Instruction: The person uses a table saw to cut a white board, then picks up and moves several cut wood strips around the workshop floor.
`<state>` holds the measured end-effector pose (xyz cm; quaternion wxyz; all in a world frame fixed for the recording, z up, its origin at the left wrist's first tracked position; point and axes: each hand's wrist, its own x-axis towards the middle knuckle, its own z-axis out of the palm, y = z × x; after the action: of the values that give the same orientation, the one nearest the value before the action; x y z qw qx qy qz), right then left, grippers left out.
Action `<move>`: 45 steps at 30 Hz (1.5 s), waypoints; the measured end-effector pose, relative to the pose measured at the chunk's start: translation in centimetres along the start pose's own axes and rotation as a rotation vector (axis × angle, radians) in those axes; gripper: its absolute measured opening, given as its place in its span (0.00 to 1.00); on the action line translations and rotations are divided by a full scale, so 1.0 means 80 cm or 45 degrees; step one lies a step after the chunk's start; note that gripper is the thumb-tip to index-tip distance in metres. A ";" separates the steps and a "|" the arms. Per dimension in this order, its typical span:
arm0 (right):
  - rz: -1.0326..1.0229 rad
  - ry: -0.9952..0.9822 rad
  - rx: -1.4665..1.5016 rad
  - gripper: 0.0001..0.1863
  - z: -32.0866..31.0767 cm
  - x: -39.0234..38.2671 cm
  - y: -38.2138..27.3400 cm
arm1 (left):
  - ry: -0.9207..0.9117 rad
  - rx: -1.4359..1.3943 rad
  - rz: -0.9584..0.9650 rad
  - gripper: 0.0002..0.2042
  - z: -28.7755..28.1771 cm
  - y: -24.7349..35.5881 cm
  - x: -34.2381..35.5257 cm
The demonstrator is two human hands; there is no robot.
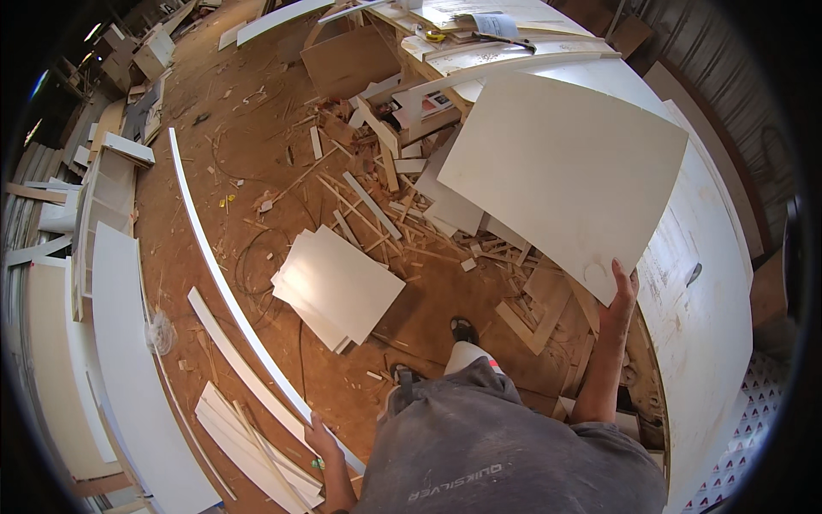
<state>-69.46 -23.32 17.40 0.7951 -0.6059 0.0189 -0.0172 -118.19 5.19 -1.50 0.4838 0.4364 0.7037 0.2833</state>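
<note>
My left hand (pixel 321 441) grips a long, narrow white strip (pixel 197 214) near its lower end; the strip stretches up and away along the left of the view and looks curved through the lens. My right hand (pixel 618 287) is closed on the lower corner of a large white board (pixel 565 180), which it holds raised at the edge of the long white worktop (pixel 702 325). Between my hands, farther forward, a small stack of white panels (pixel 338 291) lies on the dirt-brown floor.
Scrap strips and offcuts (pixel 368 206) are heaped below the worktop. A tape measure (pixel 432 36) and tools rest at its far end. More long white boards (pixel 137 343) lie along the left, beside a wooden frame (pixel 116 188). A cable loops across the floor (pixel 231 128).
</note>
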 end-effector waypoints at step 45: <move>0.140 -0.349 -2.256 0.33 -0.184 0.289 0.503 | 0.122 0.114 0.282 0.15 0.399 0.314 -0.081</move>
<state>-46.96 -27.98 -25.55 0.0310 -0.9921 -0.0407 0.1142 -79.05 10.18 10.07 0.3955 0.5187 0.6853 0.3239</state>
